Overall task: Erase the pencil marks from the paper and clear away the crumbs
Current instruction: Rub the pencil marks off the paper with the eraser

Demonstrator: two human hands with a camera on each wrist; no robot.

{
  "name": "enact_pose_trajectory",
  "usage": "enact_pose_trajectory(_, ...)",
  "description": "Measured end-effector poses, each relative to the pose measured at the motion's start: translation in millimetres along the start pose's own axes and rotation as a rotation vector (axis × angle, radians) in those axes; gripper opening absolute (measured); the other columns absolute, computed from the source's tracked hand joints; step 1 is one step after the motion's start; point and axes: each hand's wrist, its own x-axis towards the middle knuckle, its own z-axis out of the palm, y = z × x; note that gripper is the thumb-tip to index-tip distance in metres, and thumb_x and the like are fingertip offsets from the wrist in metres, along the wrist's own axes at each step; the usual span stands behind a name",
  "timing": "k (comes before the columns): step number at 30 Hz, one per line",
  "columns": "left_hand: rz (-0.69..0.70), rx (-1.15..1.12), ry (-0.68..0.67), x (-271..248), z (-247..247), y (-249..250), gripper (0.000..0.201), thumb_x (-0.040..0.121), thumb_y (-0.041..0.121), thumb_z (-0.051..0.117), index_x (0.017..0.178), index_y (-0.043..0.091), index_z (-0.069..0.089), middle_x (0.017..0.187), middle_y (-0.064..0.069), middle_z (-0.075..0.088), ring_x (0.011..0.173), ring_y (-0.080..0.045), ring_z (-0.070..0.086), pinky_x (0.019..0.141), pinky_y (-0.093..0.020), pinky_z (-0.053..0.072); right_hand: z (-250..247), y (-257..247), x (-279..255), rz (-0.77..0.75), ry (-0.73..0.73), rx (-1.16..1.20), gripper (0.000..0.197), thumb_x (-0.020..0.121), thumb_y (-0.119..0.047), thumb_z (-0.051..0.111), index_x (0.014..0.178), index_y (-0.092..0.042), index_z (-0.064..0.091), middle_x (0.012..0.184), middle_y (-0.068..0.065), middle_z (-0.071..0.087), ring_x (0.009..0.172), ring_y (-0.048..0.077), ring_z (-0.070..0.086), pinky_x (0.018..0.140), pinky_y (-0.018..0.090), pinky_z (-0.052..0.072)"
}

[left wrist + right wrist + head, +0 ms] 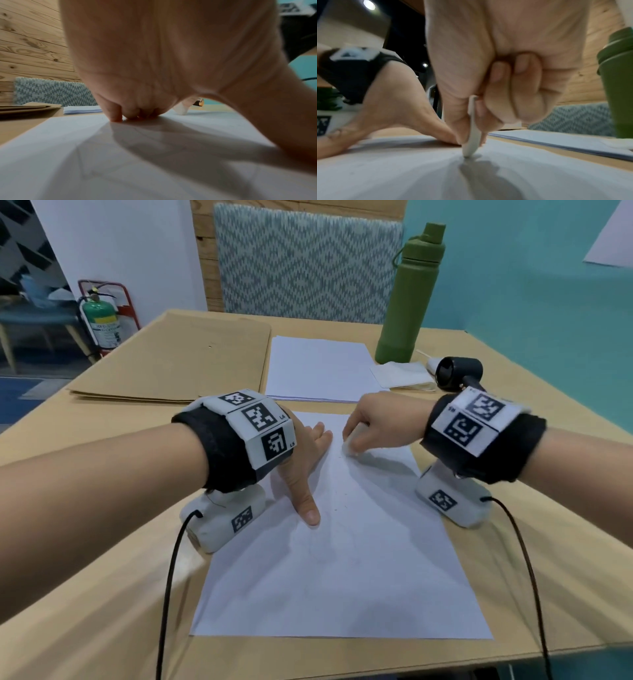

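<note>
A white sheet of paper (342,570) lies on the table in front of me, with faint pencil lines (106,152) and a few dark crumbs (337,498) near its middle. My left hand (305,467) lies flat on the sheet's upper left part, fingers straight, thumb stretched toward me. My right hand (363,433) pinches a white eraser (473,134) between thumb and fingers. The eraser's tip presses on the paper (419,173) near the top edge. The eraser (180,110) also shows beyond my left fingers.
A stack of white sheets (318,369) lies behind the paper, brown cardboard folders (178,361) to its left. A green bottle (411,296), a folded cloth (400,374) and a small black fan (459,373) stand at the back right. Cables (171,577) trail from both wrists.
</note>
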Motion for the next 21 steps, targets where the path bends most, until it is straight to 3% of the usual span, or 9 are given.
enact_pose_trajectory(2, 0.000, 0.002, 0.004, 0, -1, 0, 0.129, 0.068, 0.065, 0.066, 0.146, 0.015, -0.024, 0.158, -0.001, -0.019, 0.147, -0.018, 0.001, 0.116, -0.039, 0.011, 3, -2, -8, -0.079, -0.056, 0.002, 0.014, 0.082, -0.018, 0.057, 0.078, -0.018, 0.071, 0.070, 0.003, 0.060, 0.066, 0.015, 0.048, 0.065, 0.027, 0.044)
enact_pose_trajectory(6, -0.003, 0.000, -0.030, 2, 0, 0, 0.132, 0.067, 0.065, 0.066, 0.144, 0.016, -0.030, 0.155, 0.001, -0.027, 0.147, -0.016, -0.004, 0.117, -0.039, 0.010, 2, -10, -31, -0.158, -0.370, 0.078, 0.021, 0.083, -0.030, 0.062, 0.062, -0.031, 0.065, 0.062, -0.003, 0.049, 0.051, 0.007, 0.039, 0.052, 0.016, 0.034)
enact_pose_trajectory(9, -0.004, 0.022, -0.010, 1, -1, 1, 0.131, 0.067, 0.066, 0.066, 0.146, 0.015, -0.026, 0.157, 0.000, -0.023, 0.147, -0.017, 0.001, 0.116, -0.039, 0.013, -1, -2, -16, -0.066, -0.210, 0.071, 0.013, 0.079, -0.031, 0.065, 0.083, -0.022, 0.075, 0.073, 0.006, 0.066, 0.065, 0.010, 0.049, 0.064, 0.024, 0.043)
enact_pose_trajectory(11, -0.003, 0.018, 0.005, -1, -1, 2, 0.130, 0.068, 0.065, 0.066, 0.146, 0.014, -0.024, 0.158, -0.001, -0.020, 0.147, -0.018, 0.004, 0.116, -0.038, 0.014, -1, 3, -2, -0.006, -0.047, 0.025, 0.014, 0.081, -0.022, 0.062, 0.085, -0.015, 0.073, 0.067, -0.001, 0.063, 0.065, 0.011, 0.050, 0.061, 0.017, 0.043)
enact_pose_trajectory(12, -0.002, 0.013, 0.008, -1, 0, 2, 0.129, 0.068, 0.065, 0.066, 0.147, 0.014, -0.023, 0.158, -0.001, -0.019, 0.147, -0.018, 0.004, 0.116, -0.038, 0.014, 0, 3, 0, 0.001, -0.004, 0.009, 0.014, 0.082, -0.019, 0.059, 0.084, -0.014, 0.072, 0.065, -0.003, 0.060, 0.066, 0.012, 0.049, 0.061, 0.018, 0.044)
enact_pose_trajectory(14, -0.001, 0.013, 0.008, 0, 0, 1, 0.129, 0.068, 0.064, 0.067, 0.147, 0.014, -0.023, 0.158, -0.002, -0.019, 0.147, -0.018, 0.002, 0.116, -0.039, 0.013, 4, 0, -5, -0.063, -0.030, -0.006, 0.015, 0.082, -0.018, 0.056, 0.081, -0.014, 0.070, 0.062, -0.002, 0.056, 0.062, 0.012, 0.048, 0.060, 0.022, 0.045)
enact_pose_trajectory(17, 0.000, 0.004, -0.021, 1, 0, 1, 0.130, 0.068, 0.064, 0.067, 0.145, 0.016, -0.027, 0.156, 0.000, -0.025, 0.147, -0.017, -0.002, 0.116, -0.039, 0.012, 7, -13, -26, -0.173, -0.268, 0.036, 0.012, 0.083, -0.024, 0.059, 0.077, -0.027, 0.069, 0.047, -0.006, 0.047, 0.047, 0.007, 0.045, 0.045, 0.011, 0.032)
enact_pose_trajectory(19, -0.003, 0.004, -0.022, 1, -1, 1, 0.130, 0.068, 0.064, 0.067, 0.145, 0.016, -0.027, 0.156, 0.001, -0.025, 0.147, -0.016, -0.001, 0.116, -0.039, 0.012, 3, -14, -28, -0.140, -0.315, 0.067, 0.009, 0.080, -0.031, 0.063, 0.077, -0.030, 0.071, 0.049, -0.008, 0.048, 0.048, 0.006, 0.042, 0.051, 0.014, 0.035)
enact_pose_trajectory(21, -0.002, 0.012, -0.003, 0, -1, 2, 0.130, 0.068, 0.064, 0.067, 0.146, 0.014, -0.025, 0.157, 0.000, -0.021, 0.147, -0.017, 0.003, 0.116, -0.038, 0.014, 0, -6, -13, -0.068, -0.210, 0.042, 0.017, 0.079, -0.030, 0.064, 0.088, -0.020, 0.074, 0.062, 0.000, 0.057, 0.063, 0.012, 0.046, 0.062, 0.025, 0.041)
